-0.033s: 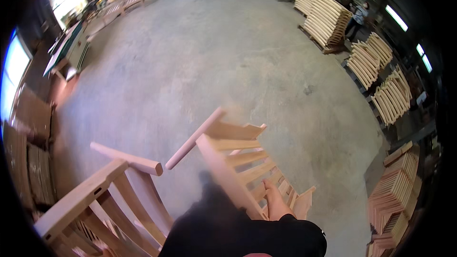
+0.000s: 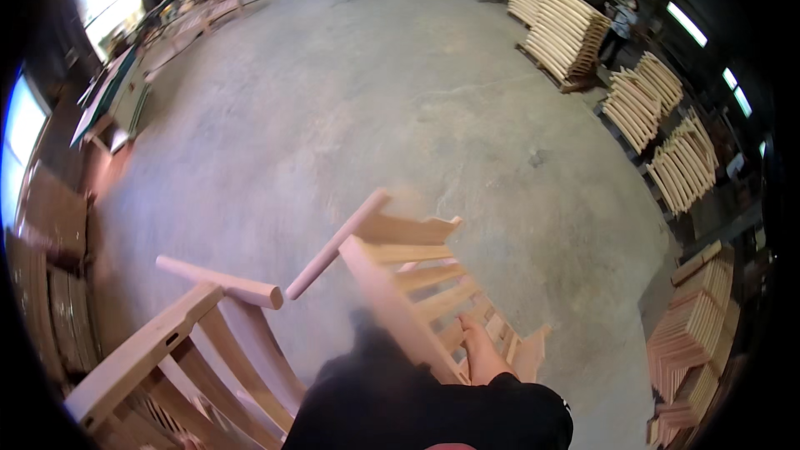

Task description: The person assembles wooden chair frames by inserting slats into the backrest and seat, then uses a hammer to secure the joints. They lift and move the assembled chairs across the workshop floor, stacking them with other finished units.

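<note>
My right hand (image 2: 481, 355) is closed around a slat of a pale wooden chair-back frame (image 2: 408, 271), which it carries tilted above the floor. The frame has a round post at its left and several cross slats. A second wooden chair frame (image 2: 167, 342), with curved slats and a round rail, sits at the lower left, close to my body. My dark sleeve (image 2: 433, 408) fills the bottom edge. My left hand does not show; it is hidden below the picture or behind the frames.
The grey concrete floor (image 2: 375, 100) stretches ahead. Stacks of curved wooden parts (image 2: 567, 29) stand on pallets along the right, and more stacks (image 2: 692, 325) stand at the lower right. A person (image 2: 621, 23) stands by the far stacks. Workbenches (image 2: 117, 92) line the left wall.
</note>
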